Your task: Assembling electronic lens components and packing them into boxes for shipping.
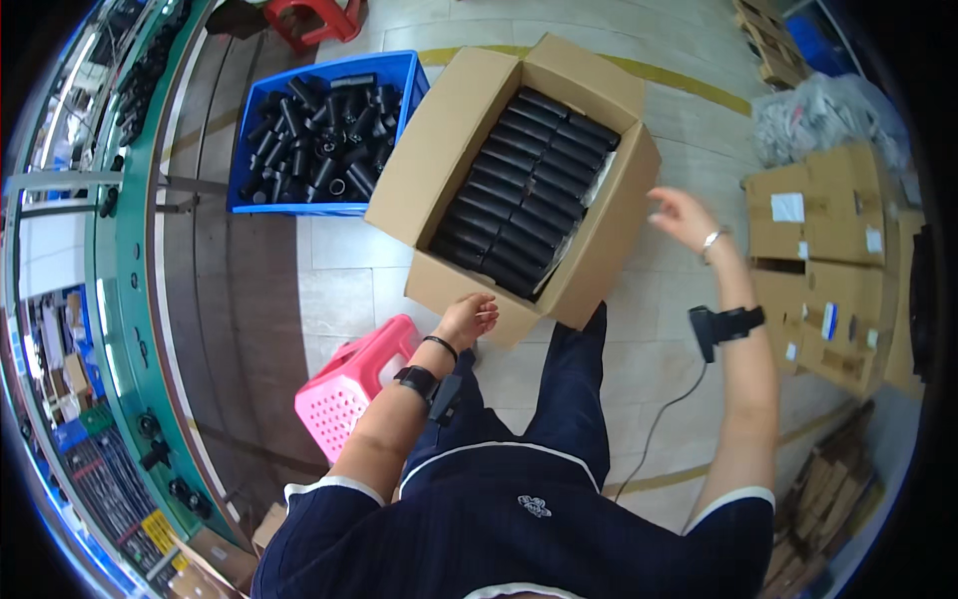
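Brown cardboard box [599, 245] at half past twelve from middle of view, with flaps [454, 125] spread outward, presumably for free reach inside; within, black tubes [555, 180], laid tightly in two columns, probably for saving space. Just below centre, at six o'clock, left hand [470, 319] over near flap, with fingers curled inward and nothing visible in grasp; contact impossible to tell. At two o'clock, right hand [683, 218], slightly blurred, released, apparently empty, beside the box. At half past ten, blue crate [299, 209] of loosely heaped black parts [334, 130], seemingly without need of order.
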`<state>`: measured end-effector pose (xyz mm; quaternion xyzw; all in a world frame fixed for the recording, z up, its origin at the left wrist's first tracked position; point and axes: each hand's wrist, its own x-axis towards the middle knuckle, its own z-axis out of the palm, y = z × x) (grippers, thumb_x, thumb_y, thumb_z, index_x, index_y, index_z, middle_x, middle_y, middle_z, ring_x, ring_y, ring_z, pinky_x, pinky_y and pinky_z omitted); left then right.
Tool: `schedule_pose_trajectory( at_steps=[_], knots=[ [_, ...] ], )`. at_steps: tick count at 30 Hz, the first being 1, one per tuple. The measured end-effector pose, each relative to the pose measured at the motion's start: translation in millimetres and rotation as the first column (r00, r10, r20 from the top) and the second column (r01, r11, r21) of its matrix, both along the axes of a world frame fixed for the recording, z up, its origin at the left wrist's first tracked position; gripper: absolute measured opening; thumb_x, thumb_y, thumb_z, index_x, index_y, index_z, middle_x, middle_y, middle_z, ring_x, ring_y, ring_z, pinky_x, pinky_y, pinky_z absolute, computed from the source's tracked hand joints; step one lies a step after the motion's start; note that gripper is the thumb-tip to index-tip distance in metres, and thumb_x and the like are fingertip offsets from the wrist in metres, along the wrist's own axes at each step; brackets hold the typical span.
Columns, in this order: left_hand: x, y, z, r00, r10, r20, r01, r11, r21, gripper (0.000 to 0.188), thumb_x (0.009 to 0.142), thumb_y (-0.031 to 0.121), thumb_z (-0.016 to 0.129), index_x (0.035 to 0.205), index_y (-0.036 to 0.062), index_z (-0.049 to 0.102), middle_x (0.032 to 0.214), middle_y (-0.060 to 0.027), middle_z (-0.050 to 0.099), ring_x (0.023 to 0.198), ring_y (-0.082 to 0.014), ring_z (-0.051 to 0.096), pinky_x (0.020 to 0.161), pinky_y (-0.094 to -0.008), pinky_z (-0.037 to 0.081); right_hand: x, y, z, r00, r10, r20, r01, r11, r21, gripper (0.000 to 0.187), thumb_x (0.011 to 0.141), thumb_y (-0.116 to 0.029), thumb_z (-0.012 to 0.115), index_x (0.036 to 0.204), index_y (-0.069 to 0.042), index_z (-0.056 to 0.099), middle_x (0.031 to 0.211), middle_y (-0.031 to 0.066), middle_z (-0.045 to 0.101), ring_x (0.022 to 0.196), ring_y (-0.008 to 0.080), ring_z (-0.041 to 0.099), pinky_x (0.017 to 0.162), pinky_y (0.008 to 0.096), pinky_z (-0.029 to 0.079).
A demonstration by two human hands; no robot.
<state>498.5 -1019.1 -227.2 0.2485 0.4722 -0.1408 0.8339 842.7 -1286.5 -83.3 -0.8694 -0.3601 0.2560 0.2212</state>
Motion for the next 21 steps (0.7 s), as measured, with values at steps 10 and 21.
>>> schedule_pose_trajectory(
  at_steps=[10,21],
  knots=[
    [58.5,-65.4,-220.9,0.863,0.416,-0.285,-0.418,0.907,0.059,0.021,0.089,0.021,0.06,0.104,0.009,0.052,0.071,-0.0006,0.049,0.065,-0.0112,0.05,0.062,-0.0318,0.049,51.7,102.5,-303.1,0.883,-0.033,-0.467,-0.113,0.953,-0.281,0.04,0.081,-0.019,0.067,0.116,-0.002,0.06,0.095,0.0158,0.067,0.091,0.028,0.065,0.084,0.0361,0.051],
    [137.7,-81.0,-348.1,0.469,0.549,-0.692,0.102,0.745,0.659,0.078,0.088,0.043,0.056,0.137,-0.009,0.025,0.137,-0.0319,0.034,0.129,-0.0433,0.033,0.11,-0.0437,0.025,76.7,153.5,-491.5,0.982,0.095,0.161,-0.02,0.91,-0.415,0.06,0.086,-0.025,0.063,0.137,-0.008,0.037,0.135,0.0145,0.042,0.124,0.0342,0.042,0.097,0.0473,0.041]
  ],
)
